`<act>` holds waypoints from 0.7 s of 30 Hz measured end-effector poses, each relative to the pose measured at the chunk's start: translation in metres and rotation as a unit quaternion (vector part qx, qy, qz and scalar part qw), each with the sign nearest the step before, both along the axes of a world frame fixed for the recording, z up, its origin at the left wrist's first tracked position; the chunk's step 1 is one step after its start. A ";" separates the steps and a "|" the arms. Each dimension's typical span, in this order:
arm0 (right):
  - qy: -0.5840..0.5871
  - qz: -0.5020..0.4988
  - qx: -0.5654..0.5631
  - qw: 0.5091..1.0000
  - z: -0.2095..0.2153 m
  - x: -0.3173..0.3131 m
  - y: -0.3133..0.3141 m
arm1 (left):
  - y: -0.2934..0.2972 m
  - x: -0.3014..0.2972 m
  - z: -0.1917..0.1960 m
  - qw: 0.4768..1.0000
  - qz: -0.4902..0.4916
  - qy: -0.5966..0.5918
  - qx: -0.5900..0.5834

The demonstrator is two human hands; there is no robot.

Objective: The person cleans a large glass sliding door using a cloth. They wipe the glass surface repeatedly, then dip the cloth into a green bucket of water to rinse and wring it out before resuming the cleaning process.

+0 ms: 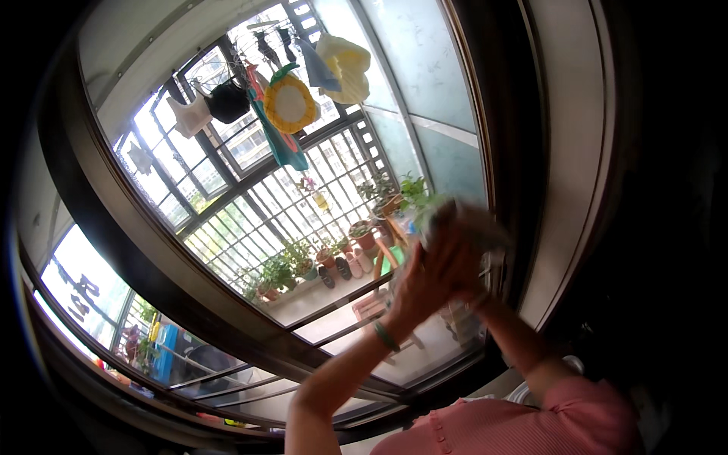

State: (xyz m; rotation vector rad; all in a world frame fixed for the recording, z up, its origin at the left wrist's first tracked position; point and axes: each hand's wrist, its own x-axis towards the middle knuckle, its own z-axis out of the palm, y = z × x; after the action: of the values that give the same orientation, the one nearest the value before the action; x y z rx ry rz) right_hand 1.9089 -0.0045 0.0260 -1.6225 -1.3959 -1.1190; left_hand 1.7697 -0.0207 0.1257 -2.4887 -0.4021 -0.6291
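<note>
Two hands (444,262) (blurred) grip one jar (462,224).

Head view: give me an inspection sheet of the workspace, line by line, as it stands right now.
Surface: glass pane of a sliding door, dark frame beside it.
Job's things: blurred grey object held against the glass; too blurred to tell what it is.
Clutter: potted plants and shoes on the balcony ledge beyond.
Hands: left hand and right hand raised together at the object; grip cannot be told through the blur. Green band on the left wrist.
Cables: nothing seen.
Surroundings: laundry hanging overhead, barred window grille, pink sleeve at the lower edge.
</note>
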 end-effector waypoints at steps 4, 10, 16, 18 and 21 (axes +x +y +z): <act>0.378 0.336 -0.108 0.856 -0.088 -0.029 -0.048 | -0.023 -0.029 -0.108 0.982 0.017 0.088 -0.167; 0.306 0.282 -0.182 0.891 -0.060 0.011 -0.040 | -0.002 -0.002 -0.082 0.993 0.047 0.100 0.042; -0.003 0.078 0.001 0.997 0.052 0.074 0.027 | 0.017 0.044 0.088 0.993 -0.040 -0.013 0.112; -0.069 -0.023 0.058 0.996 0.109 0.095 0.061 | 0.026 0.048 0.142 0.979 -0.049 -0.033 0.195; -0.149 0.055 0.147 0.976 0.279 0.077 0.056 | 0.047 0.044 0.234 0.966 -0.111 -0.167 0.164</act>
State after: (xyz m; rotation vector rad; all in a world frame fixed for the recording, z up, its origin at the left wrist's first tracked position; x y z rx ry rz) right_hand 1.9863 0.0516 0.3047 -1.1894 -1.4073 -1.4694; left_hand 1.8137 0.0266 0.3602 -2.1269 -0.1228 -1.1176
